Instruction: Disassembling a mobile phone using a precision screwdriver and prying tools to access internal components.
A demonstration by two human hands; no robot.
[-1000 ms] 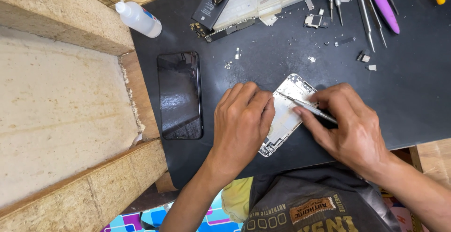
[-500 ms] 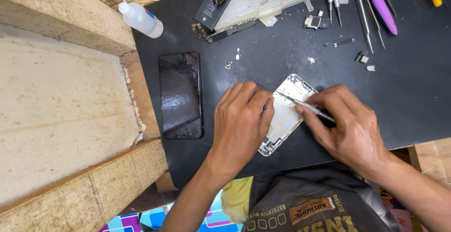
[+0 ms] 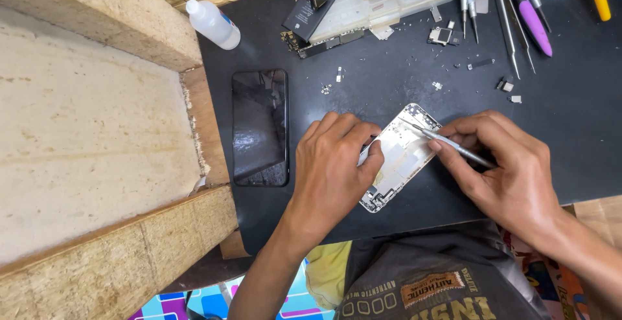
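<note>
An opened phone body (image 3: 403,155), white and silver inside, lies tilted on the black work mat (image 3: 389,93). My left hand (image 3: 330,168) presses down on its left side and holds it still. My right hand (image 3: 508,171) grips metal tweezers (image 3: 447,142), whose tip rests on the upper part of the phone body. A detached black phone screen (image 3: 260,127) lies flat to the left of my left hand.
A small white squeeze bottle (image 3: 212,24) lies at the mat's top left. Circuit boards and phone parts (image 3: 337,9) sit at the top, with screwdrivers and tweezers (image 3: 518,15) at top right. Tiny screws (image 3: 330,83) are scattered about. Chipboard blocks (image 3: 91,132) border the left.
The tweezers' tip has shifted slightly on the phone body. Both hands stay where they were.
</note>
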